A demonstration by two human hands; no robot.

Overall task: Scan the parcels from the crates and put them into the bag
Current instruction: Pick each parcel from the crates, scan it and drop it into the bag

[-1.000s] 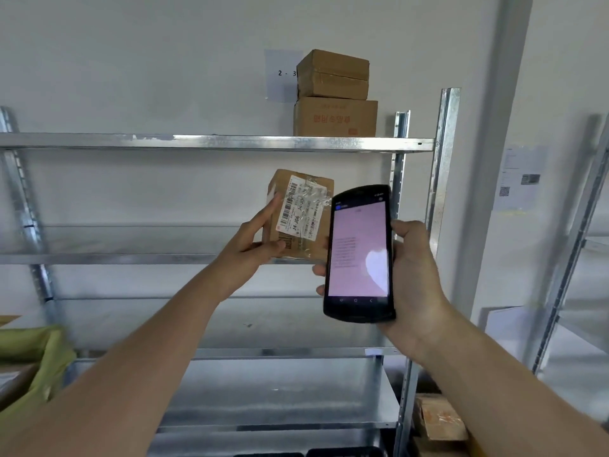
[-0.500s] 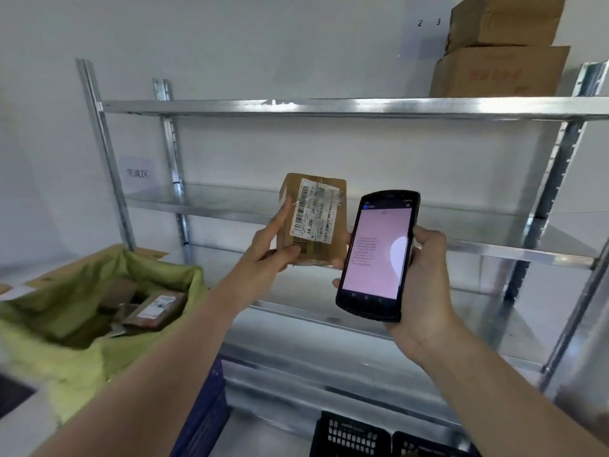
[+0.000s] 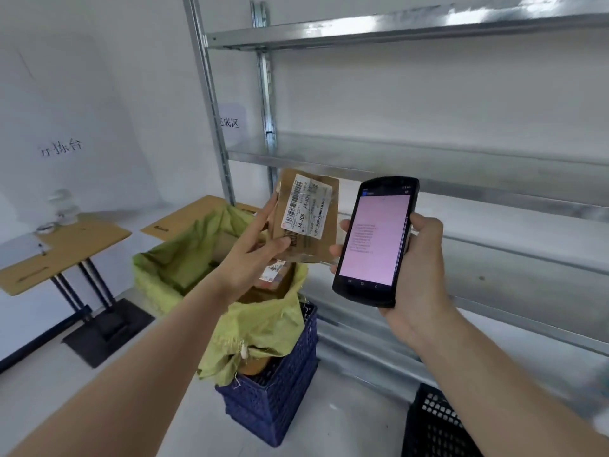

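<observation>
Your left hand (image 3: 253, 255) pinches the flat brown cardboard parcel (image 3: 308, 216) upright, long axis near vertical, label facing you, while your right hand (image 3: 417, 268) grips the black handheld scanner (image 3: 375, 240).

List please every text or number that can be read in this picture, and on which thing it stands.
"J4-J06": white label on the held parcel.
"成区": paper sign behind the shelf post; first character hidden.
"拣台": left wall; first character unclear.
Scanner screen: too small.

The left hand (image 3: 250, 258) grips a small brown cardboard parcel (image 3: 308, 216) with a white label above the open green woven bag (image 3: 263, 328); the right hand (image 3: 415, 268) holds a black handheld scanner (image 3: 375, 239) just right of it.
</observation>
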